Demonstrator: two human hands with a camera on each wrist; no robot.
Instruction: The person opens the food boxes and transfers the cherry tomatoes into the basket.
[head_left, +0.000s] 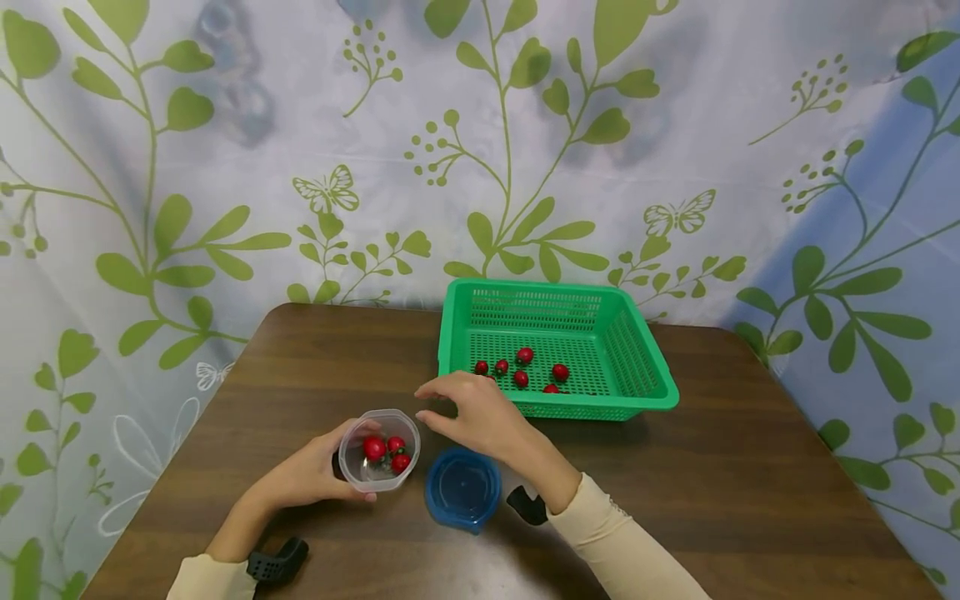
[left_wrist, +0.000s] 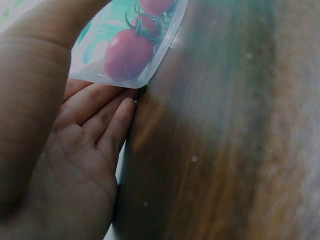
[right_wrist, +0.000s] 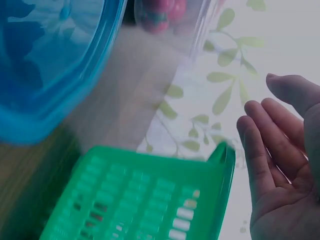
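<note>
My left hand [head_left: 326, 467] grips a clear plastic container [head_left: 351, 477] around its side, its mouth tilted toward the head camera. Several red cherry tomatoes [head_left: 375, 449] lie inside it; in the left wrist view, a tomato [left_wrist: 128, 54] with a green stem shows through the wall. My right hand [head_left: 480, 412] hovers with nothing between thumb and fingers, just right of the container and in front of the green basket [head_left: 652, 367]. In the right wrist view, the fingers [right_wrist: 257, 160] are loosely bent beside the basket's rim. More cherry tomatoes [head_left: 560, 372] are spread over the basket floor.
A round blue lid [head_left: 463, 490] lies on the brown wooden table [head_left: 720, 500], between the container and my right forearm. The basket stands near the table's back edge, before a leaf-patterned cloth [head_left: 525, 167].
</note>
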